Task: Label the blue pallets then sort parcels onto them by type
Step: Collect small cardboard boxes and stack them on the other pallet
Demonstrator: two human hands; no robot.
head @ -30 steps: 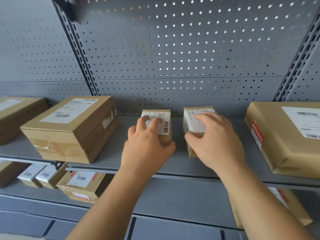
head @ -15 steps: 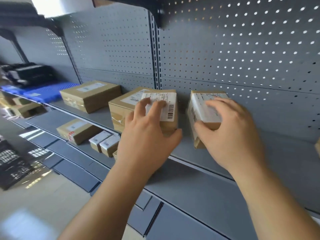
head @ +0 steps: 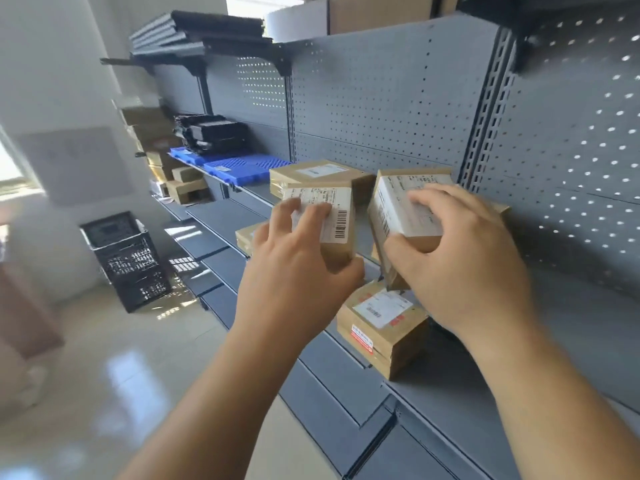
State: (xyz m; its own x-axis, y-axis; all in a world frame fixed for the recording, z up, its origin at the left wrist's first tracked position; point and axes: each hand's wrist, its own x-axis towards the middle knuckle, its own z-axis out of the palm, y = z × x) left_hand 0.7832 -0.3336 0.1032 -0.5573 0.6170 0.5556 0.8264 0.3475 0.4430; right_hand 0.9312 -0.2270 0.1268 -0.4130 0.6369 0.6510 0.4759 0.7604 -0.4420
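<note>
Left hand (head: pixel 294 271) fingers clamp one parcel (head: pixel 337 216), right hand (head: pixel 460 271) fingers a second parcel (head: pixel 398 209) — both held before the shelf (head: pixel 571 306); advise firm grips, labels upward, for the carry to the blue pallets (head: pixel 242 164).

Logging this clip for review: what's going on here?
A person stands at grey shelving with a small parcel in each hand. The left hand grips a barcoded parcel; the right hand grips a second small parcel, held tilted. The blue pallets lie further along the shelf, away from both hands.
</note>
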